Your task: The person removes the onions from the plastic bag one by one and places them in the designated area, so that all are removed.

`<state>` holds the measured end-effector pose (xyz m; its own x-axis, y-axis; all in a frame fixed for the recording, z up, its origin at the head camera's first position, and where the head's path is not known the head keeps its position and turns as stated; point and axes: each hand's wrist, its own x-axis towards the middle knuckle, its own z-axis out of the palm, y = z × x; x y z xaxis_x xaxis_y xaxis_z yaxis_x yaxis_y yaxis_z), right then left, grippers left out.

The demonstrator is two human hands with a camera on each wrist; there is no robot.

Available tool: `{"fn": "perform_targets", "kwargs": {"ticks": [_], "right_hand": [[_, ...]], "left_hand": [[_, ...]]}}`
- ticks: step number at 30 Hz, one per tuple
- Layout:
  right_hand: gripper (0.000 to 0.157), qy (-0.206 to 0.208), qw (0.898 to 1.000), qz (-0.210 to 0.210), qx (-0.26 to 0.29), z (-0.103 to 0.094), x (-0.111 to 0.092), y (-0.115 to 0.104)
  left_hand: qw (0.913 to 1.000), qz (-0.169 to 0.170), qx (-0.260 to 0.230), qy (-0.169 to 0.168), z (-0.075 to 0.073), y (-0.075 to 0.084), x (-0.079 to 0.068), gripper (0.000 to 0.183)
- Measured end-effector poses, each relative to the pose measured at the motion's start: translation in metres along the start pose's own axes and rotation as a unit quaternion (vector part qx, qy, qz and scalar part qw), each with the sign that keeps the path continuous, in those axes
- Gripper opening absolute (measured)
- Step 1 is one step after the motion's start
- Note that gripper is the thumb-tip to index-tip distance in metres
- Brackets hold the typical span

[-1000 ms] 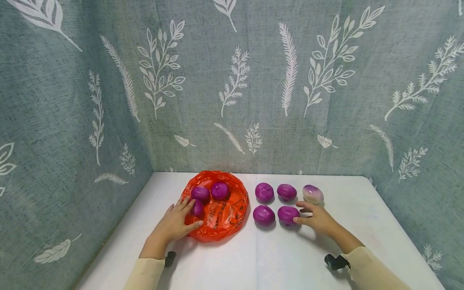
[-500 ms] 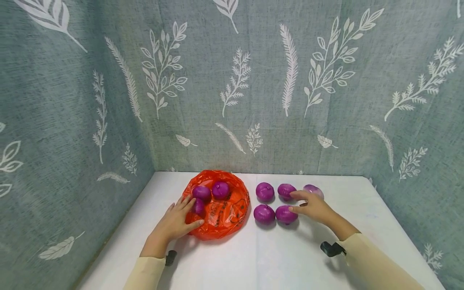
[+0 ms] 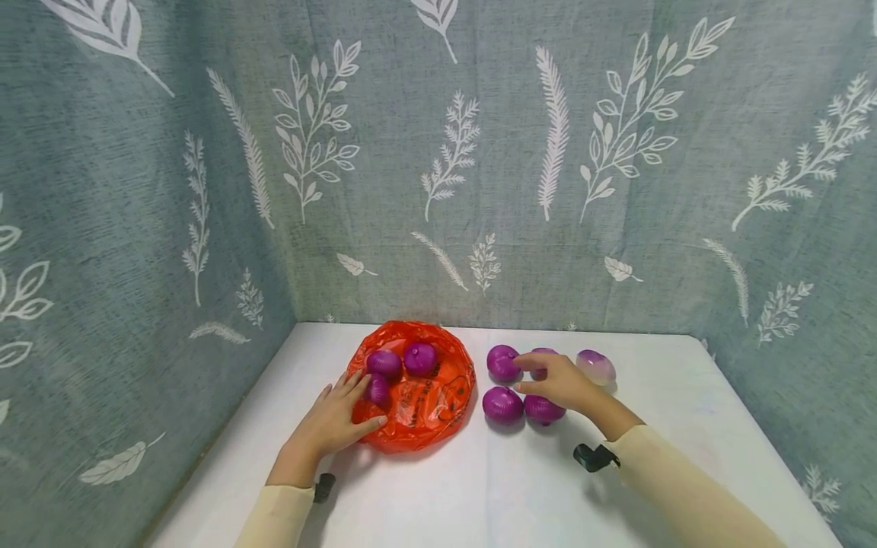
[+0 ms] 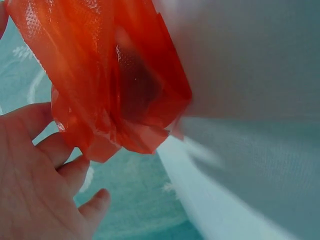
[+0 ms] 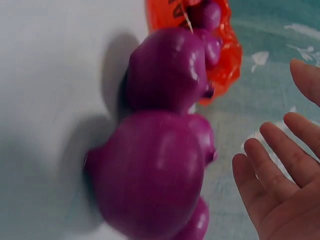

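My left hand [image 3: 333, 421] rests with spread fingers on the near left rim of an orange-red plastic bag [image 3: 426, 415]. Inside the bag lie three purple onions, among them one onion [image 3: 376, 389] by my fingertips. In the left wrist view the fingers touch the outside of the bag [image 4: 100, 70]. My right hand [image 3: 563, 380] hovers over the loose onions with nothing in its grasp, its fingertips close to the back left onion [image 3: 503, 363]. It partly covers two others. In the right wrist view the fingers [image 5: 287, 160] are extended beside a large purple onion [image 5: 150, 175].
Another onion [image 3: 503, 406] sits at the front of the loose group. A paler white-and-purple one [image 3: 596, 367] stands at its back right. All rest on a white table [image 3: 438, 502], with a grey-green leaf-print cloth [image 3: 384, 190] behind and at the sides.
My right hand has moved left, from beside the front right onion to over the group. That onion shifted slightly left, then stayed. My left hand has kept its place at the bag.
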<state>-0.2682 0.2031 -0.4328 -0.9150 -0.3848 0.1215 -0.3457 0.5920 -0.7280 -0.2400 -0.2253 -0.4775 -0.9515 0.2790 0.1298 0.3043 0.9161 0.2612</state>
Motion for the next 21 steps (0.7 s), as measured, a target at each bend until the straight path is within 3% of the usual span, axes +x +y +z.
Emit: {"fn": "perform_targets", "kwargs": {"ticks": [4,8,12,21], "right_hand": [[0.055,-0.018,0.999,0.002,0.026,0.011,0.01,-0.009],[0.054,-0.019,0.999,0.02,0.017,0.023,0.019,-0.019],[0.051,-0.016,1.0,-0.005,-0.005,0.035,0.027,-0.028],[0.048,-0.058,0.996,-0.06,0.044,0.068,0.045,-0.039]], "left_hand": [[1.0,0.0,-0.003,0.0,0.001,-0.002,-0.002,0.098],[1.0,0.001,-0.001,0.001,0.002,-0.004,-0.003,0.099],[0.9999,-0.003,-0.008,-0.009,0.001,-0.004,-0.003,0.103],[0.9983,-0.033,-0.034,-0.034,0.006,-0.005,0.001,0.116]]}}
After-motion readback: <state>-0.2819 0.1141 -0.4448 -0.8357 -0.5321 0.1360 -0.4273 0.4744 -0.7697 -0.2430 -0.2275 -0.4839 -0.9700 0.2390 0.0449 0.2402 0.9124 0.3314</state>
